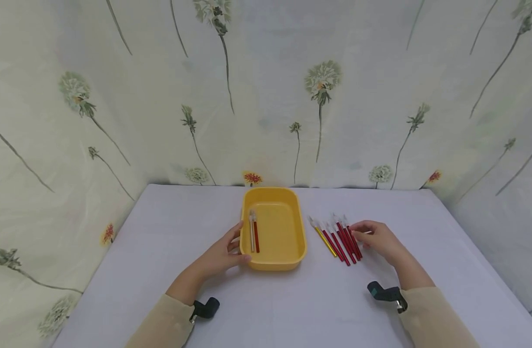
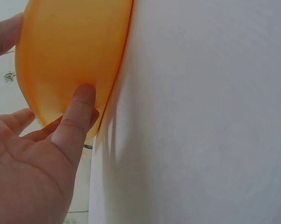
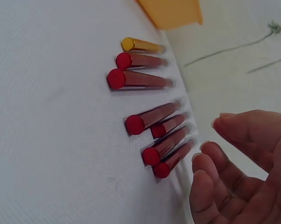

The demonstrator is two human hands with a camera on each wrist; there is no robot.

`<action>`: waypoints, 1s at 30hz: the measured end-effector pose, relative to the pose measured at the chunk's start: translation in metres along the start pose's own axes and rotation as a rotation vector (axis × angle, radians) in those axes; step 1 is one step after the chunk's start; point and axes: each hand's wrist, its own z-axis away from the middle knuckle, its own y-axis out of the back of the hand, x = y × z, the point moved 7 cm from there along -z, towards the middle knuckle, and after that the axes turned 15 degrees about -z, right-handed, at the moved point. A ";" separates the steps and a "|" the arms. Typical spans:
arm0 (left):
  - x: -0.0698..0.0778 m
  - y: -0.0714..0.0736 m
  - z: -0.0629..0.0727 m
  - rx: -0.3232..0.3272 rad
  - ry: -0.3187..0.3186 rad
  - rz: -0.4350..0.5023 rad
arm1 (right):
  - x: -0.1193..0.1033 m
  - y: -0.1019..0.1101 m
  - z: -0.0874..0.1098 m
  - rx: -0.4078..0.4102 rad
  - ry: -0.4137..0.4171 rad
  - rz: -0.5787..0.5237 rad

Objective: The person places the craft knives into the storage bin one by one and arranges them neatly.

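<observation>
My left hand (image 1: 220, 253) grips the yellow plastic tray (image 1: 274, 266) at its near left corner, thumb by the front rim and fingers along the left side. In the left wrist view, fingertips press against the tray's outer wall (image 2: 70, 56). Inside the tray, on the left, lie a red pen-like stick (image 1: 256, 237) and a pale one (image 1: 251, 236), both clear-tipped. My right hand (image 1: 374, 238) hovers at the right end of a row of red sticks (image 1: 346, 239), its fingers loosely bent with nothing between them. A gold stick (image 1: 326, 242) lies at the row's left end.
A white cloth (image 1: 266, 309) covers the table, and a dandelion-print curtain (image 1: 266, 96) hangs along its back and sides. Each wrist carries a black camera mount, the left one (image 1: 206, 308) and the right one (image 1: 385, 292), close above the table.
</observation>
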 end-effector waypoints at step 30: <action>0.001 0.001 0.002 0.009 0.010 -0.001 | 0.016 0.004 -0.025 -0.055 -0.064 0.137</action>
